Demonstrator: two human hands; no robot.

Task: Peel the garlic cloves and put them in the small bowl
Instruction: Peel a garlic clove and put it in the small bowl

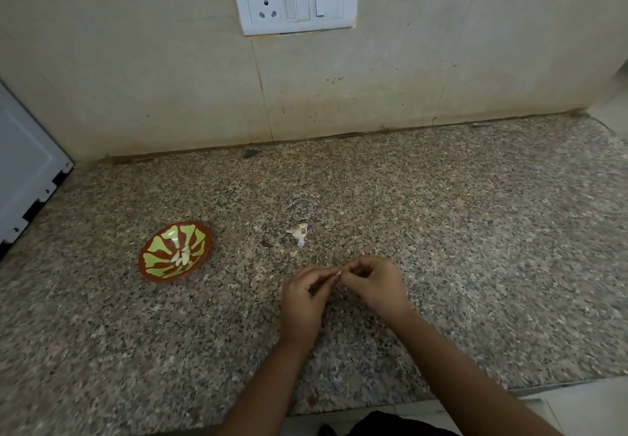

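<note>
A small red bowl point(149, 265) with a green pattern sits on the granite counter at the left, with a few peeled white garlic cloves point(181, 256) inside. My left hand point(302, 296) and my right hand point(377, 284) meet just above the counter in the middle, fingertips pinching one small pale garlic clove point(336, 273), mostly hidden by the fingers. Beyond my hands lies a little heap of garlic remains and papery skin point(299, 231).
The speckled granite counter point(475, 248) runs to a beige tiled wall with a white socket and switch plate point(295, 2). A white appliance point(23, 170) stands at the far left. The counter's front edge is near my forearms.
</note>
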